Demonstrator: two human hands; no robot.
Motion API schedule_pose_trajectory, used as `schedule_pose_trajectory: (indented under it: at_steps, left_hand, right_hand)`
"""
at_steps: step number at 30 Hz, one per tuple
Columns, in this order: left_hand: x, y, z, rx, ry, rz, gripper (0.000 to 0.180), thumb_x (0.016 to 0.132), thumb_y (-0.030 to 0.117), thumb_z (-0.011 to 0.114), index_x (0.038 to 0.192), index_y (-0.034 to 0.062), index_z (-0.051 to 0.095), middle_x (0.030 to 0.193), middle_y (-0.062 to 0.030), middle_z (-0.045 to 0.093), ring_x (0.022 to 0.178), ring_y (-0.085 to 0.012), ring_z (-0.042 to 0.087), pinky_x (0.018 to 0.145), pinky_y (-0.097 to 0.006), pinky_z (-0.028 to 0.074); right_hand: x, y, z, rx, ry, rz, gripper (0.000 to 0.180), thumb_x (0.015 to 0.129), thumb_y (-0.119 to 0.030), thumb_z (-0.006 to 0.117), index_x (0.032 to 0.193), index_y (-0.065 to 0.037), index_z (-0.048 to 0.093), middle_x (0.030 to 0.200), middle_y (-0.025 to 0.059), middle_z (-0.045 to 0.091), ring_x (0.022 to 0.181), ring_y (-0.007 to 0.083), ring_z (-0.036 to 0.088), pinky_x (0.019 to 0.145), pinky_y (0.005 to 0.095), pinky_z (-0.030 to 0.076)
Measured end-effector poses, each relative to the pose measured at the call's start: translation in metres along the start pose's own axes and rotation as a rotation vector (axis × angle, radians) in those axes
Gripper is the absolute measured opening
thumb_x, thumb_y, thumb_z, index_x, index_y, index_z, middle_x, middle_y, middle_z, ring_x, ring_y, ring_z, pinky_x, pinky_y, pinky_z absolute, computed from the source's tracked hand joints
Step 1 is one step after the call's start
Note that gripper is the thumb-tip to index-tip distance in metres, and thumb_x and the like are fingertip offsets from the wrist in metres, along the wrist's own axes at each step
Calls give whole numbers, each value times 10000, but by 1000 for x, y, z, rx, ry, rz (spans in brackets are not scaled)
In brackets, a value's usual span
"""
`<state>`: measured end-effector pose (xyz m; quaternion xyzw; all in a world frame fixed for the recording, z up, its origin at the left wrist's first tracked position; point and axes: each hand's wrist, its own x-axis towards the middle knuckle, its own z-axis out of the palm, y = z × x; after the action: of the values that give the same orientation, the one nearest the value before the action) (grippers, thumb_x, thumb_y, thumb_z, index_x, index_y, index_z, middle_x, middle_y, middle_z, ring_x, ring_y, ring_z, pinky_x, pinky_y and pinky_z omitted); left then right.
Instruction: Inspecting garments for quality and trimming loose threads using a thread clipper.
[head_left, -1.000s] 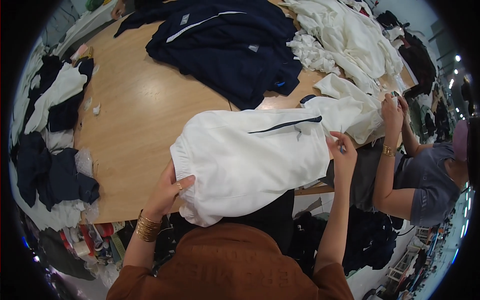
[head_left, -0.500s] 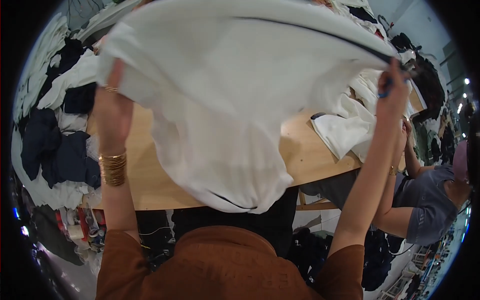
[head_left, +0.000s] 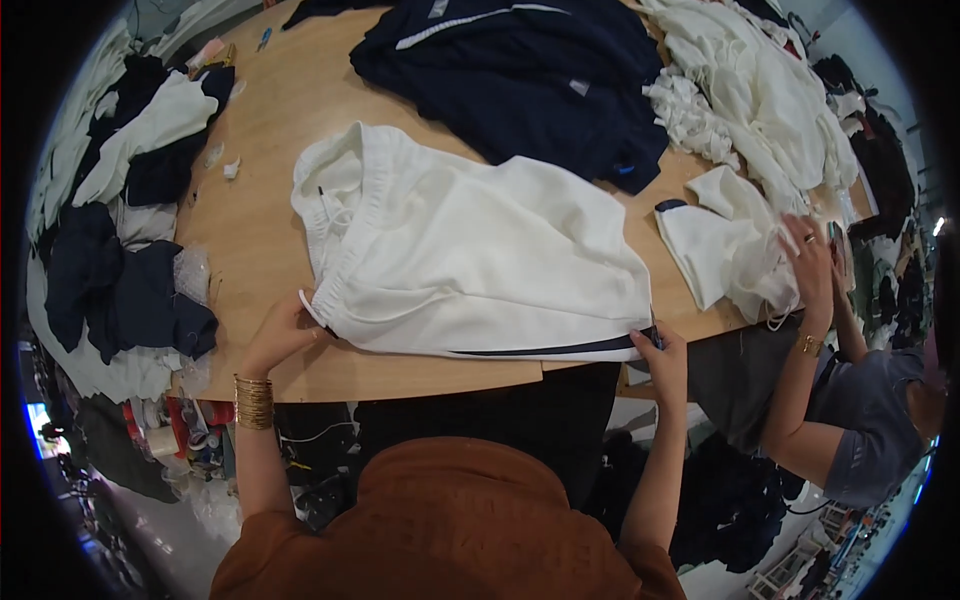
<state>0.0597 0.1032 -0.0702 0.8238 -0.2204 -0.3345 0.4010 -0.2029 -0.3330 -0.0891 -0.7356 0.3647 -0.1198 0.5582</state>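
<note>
Two hands on one garment here: the left hand (head_left: 283,335) is pinched shut on the elastic waistband corner of the white shorts (head_left: 470,255), and the right hand (head_left: 662,358) is closed on the hem corner at the far end of the near edge, right where the dark side stripe (head_left: 545,349) runs out; there's a small tool-ish thing poking up from that right fist but it's too tiny to tell what; the shorts lie spread flat between the two grips, waistband and drawcord off toward the left grip, legs toward the right one; I'd guess soft fleecy knit, light, floppy, zero stiffness, so it'll sag in the middle if lifted by just those two corners; not slippery, not fragile, and the ribbed waistband and stitched hem look like the sturdiest places to grab; it rests on a wooden table (head_left: 265,130), smooth-looking, near edge just under both grips; beyond the grips there's a big navy garment (head_left: 520,70) touching the top of the shorts, and a heap of white pieces (head_left: 760,90) off past the right hand; another person's hand (head_left: 810,262) is working a white piece (head_left: 715,240) just beside the right grip; dark and white clothes (head_left: 120,250) are piled over the table end well out from the left grip; room looks like a busy garment workshop, clutter on the floor below.
</note>
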Motion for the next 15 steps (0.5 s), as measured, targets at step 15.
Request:
schedule_pose_trajectory:
  at_steps: [15]
  left_hand:
    - [-18,32,-52,427,713,41,165,765,102,645,900,8,636,1034,-145,602,970,-261,575,825,-311,434]
  right_hand:
    - [-6,0,-16,-98,116,165,212,821,-148,633,855,61,617,667,-18,546,637,48,445,576,209,365]
